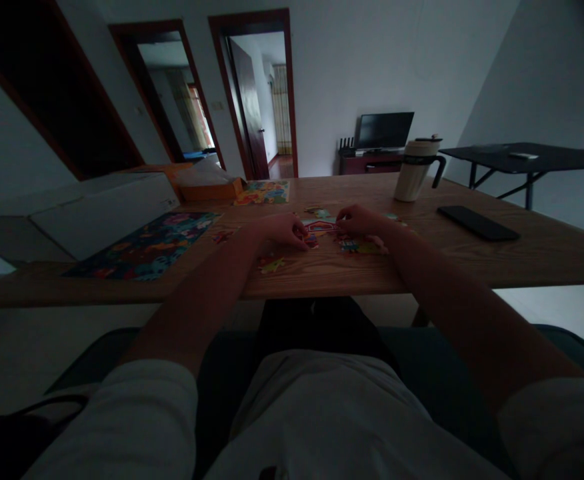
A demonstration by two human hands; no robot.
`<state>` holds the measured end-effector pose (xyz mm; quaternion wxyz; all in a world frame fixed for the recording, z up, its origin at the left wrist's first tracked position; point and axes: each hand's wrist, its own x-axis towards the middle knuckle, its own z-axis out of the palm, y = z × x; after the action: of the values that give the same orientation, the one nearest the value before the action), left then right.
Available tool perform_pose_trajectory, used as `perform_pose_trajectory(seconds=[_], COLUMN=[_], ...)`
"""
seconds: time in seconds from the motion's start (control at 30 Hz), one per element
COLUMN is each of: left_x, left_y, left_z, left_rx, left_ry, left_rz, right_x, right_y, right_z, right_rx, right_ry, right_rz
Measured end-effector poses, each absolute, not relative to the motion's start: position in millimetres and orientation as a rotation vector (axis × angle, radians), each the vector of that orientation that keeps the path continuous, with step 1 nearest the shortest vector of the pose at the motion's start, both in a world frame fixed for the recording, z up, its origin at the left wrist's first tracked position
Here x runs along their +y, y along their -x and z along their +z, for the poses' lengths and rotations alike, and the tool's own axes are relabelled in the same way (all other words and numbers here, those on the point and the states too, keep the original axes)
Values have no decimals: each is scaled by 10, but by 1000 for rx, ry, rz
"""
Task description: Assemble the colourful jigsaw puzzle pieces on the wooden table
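Puzzle pieces [322, 227] lie bunched on the wooden table [522, 257] near its front edge, and you pinch them from both sides: your left hand [282, 231] has fingers curled onto the left end, your right hand [359, 220] closes on the right. You seem to be mid-fit, joining pieces; next calls for lining up the tabs. Loose pieces [272, 265] sit nearer, a finished puzzle board [147, 247] left, a mug [415, 170] and phone [477, 223] right.
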<state>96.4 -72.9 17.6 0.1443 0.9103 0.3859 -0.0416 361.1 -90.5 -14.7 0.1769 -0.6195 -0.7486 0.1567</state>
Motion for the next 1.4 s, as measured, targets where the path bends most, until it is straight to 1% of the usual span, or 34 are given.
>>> perform_pose_trajectory(seconds=[0.43, 0.63, 1.2, 1.3, 1.4], left_x=[-835, -910, -850, -834, -787], left_y=[-1057, -1101, -1073, -1048, -996], left_z=[178, 238, 182, 208, 242], left_rx=[1175, 1196, 1115, 1111, 1039], left_ry=[-2683, -2721, -2634, -2636, -2666], left_rz=[-54, -107, -36, -99, -177], right_x=[-821, -851, -853, -863, -868], right_y=[-3645, -3634, -3631, -3629, -3630], right_z=[-218, -190, -179, -173, -178], right_rx=[-2116, -2114, -2116, -2132, -2111], right_ry=[1776, 1764, 1757, 1757, 1761], right_rz=[459, 451, 462, 427, 459])
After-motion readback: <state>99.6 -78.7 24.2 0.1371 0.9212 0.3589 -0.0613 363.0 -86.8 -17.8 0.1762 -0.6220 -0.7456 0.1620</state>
